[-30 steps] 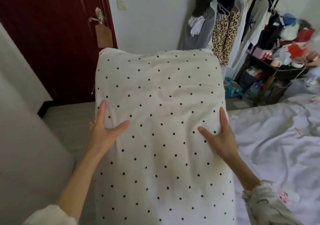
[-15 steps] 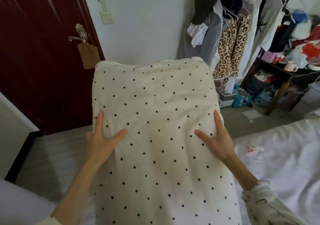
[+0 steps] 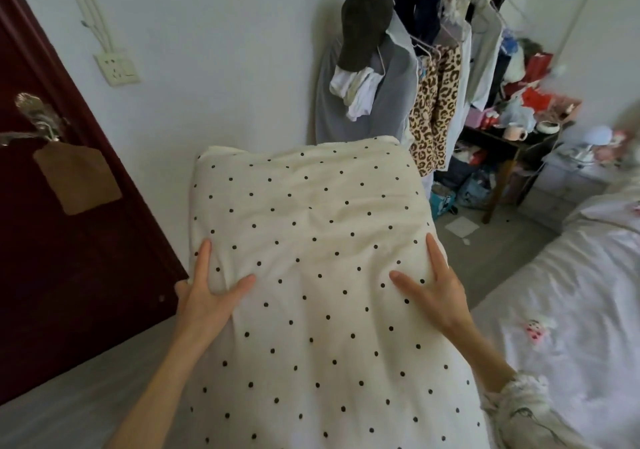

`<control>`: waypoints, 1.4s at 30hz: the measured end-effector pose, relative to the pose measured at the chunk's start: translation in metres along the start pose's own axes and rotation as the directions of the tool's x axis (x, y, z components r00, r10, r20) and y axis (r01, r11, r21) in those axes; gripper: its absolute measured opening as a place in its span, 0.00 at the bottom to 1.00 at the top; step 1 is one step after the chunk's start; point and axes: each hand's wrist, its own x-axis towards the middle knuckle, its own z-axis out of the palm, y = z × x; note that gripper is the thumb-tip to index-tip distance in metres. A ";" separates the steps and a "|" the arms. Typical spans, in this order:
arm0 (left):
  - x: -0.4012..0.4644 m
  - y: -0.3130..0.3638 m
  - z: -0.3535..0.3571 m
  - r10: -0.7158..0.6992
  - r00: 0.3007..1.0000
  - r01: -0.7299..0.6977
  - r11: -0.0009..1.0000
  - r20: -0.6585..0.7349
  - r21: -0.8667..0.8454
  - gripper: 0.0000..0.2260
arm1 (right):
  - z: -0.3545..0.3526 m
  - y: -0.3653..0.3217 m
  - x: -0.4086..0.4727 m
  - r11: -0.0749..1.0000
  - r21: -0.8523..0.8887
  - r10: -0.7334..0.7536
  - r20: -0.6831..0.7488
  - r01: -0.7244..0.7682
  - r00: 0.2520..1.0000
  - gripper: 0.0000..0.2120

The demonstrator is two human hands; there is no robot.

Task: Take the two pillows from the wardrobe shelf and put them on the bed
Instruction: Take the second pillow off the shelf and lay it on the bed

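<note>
A large cream pillow with black polka dots (image 3: 311,240) fills the middle of the head view, held out in front of me. My left hand (image 3: 204,296) grips its left edge, thumb spread on top. My right hand (image 3: 436,289) grips the right edge the same way. The bed (image 3: 571,310), covered in a white sheet with small pink prints, lies at the lower right, beside the pillow. Only one pillow is visible; the wardrobe is out of view.
A dark red door (image 3: 52,240) with a handle and a brown tag stands at the left. A clothes rack (image 3: 426,67) with hanging garments stands against the white wall. A cluttered dark table (image 3: 512,143) stands at the far right. Grey floor shows between rack and bed.
The view has swung left and up with the pillow: the door now sits farther left, the rack nearer the middle, and less of the bed shows. Both hands keep the same grip.
</note>
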 end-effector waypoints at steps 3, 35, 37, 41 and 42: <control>0.057 0.012 -0.002 0.043 0.997 -0.045 0.998 0.066 0.033 0.46 | 0.016 -0.012 0.021 0.999 0.008 0.049 -0.070 -0.049 0.996 0.45; 0.354 0.303 0.490 0.384 0.583 -0.409 0.900 0.716 -0.150 0.44 | -0.198 0.111 0.316 0.923 0.101 0.325 -0.720 -0.371 0.613 0.45; 0.367 0.320 0.538 0.387 0.534 -0.415 0.894 0.751 -0.166 0.46 | -0.216 0.126 0.344 0.913 0.093 0.329 -0.744 -0.398 0.582 0.45; 0.402 0.372 0.632 0.394 0.447 -0.434 0.880 0.803 -0.191 0.48 | -0.258 0.147 0.412 0.897 0.123 0.352 -0.781 -0.425 0.516 0.44; 0.411 0.388 0.653 0.390 0.437 -0.432 0.881 0.811 -0.191 0.48 | -0.270 0.150 0.429 0.891 0.124 0.354 -0.792 -0.436 0.498 0.44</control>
